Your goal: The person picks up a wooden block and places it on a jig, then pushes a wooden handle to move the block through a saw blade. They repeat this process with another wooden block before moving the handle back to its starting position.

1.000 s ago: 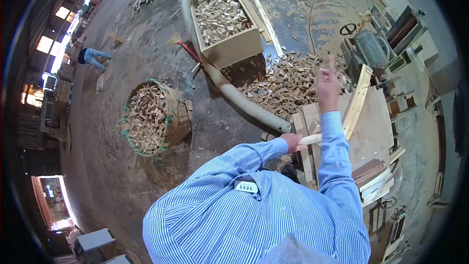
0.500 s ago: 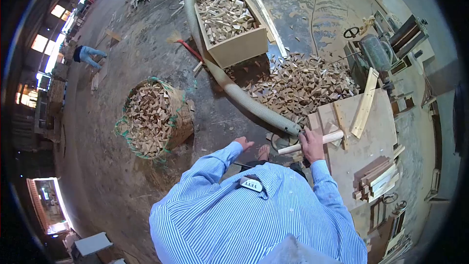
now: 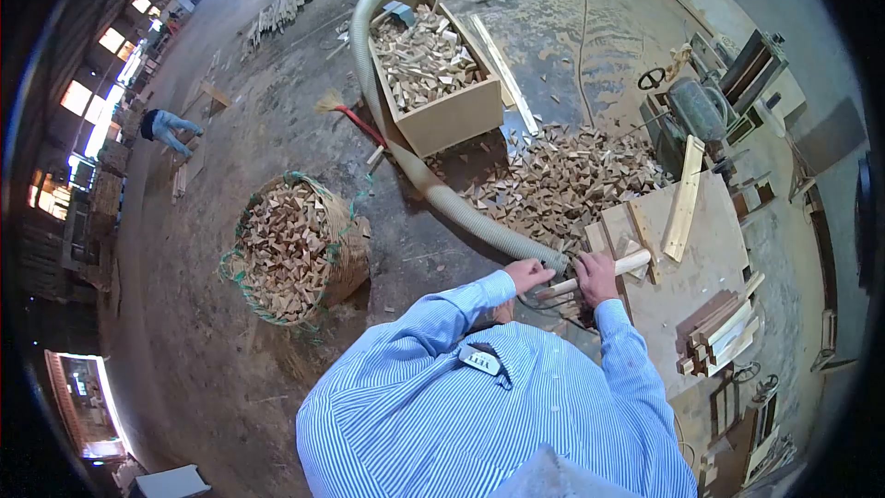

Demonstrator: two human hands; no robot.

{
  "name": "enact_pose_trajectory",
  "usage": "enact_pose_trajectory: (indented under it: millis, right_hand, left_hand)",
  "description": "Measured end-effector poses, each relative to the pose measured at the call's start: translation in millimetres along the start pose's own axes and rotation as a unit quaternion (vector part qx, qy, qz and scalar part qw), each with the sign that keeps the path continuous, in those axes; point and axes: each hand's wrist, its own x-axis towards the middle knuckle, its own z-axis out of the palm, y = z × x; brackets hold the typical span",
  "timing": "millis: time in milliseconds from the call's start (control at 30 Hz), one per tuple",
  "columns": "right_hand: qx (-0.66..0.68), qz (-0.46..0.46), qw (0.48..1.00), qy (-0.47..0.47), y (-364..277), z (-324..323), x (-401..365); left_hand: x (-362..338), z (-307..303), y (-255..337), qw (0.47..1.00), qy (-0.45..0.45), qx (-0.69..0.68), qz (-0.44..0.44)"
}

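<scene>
My right hand is closed round a pale wooden piece at the left edge of the plywood work table. Close to its left, my left hand has its fingers drawn together beside the end of the ribbed hose; what they hold, if anything, is too small to tell. A thin wood strip and a longer pale board lie on the table.
A basket of wood offcuts stands at left. A wooden box full of offcuts is ahead, with an offcut pile on the floor. Stacked wood blocks lie right. Another person bends at far left.
My left hand has moved right, from above the floor to beside the hose end and my right hand. The wooden piece has shifted slightly with my right hand.
</scene>
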Motion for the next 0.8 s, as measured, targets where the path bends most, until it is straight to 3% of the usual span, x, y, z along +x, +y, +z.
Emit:
enact_pose_trajectory:
  millis: [33,100,133,233,333,467,633,800]
  right_hand:
    - [0.0,-0.001,1.0,0.004,1,-4,-7]
    - [-0.014,-0.02,0.99,0.141,-2,-15,-25]
    - [-0.037,0.026,0.991,0.126,2,-22,-41]
    - [-0.083,0.093,0.976,0.177,19,-42,-94]
    - [-0.159,0.173,0.961,0.146,50,-53,-157]
    - [-0.174,0.168,0.963,0.118,70,-72,-211]
    - [-0.15,0.163,0.974,0.05,87,-81,-237]
    - [-0.144,0.163,0.974,0.071,96,-73,-240]
  left_hand:
    - [-1,8,5,0.999,-0.024,0.018,0.016]
    - [-6,21,14,0.994,-0.068,0.085,0.007]
    - [-13,27,16,0.99,-0.048,0.119,0.053]
    - [-18,44,21,0.972,-0.073,0.221,0.041]
    - [-24,53,30,0.965,-0.035,0.256,0.047]
    - [-22,68,40,0.951,0.028,0.296,0.078]
    - [-18,96,64,0.939,0.108,0.323,0.053]
    - [-7,108,50,0.921,0.168,0.349,0.036]
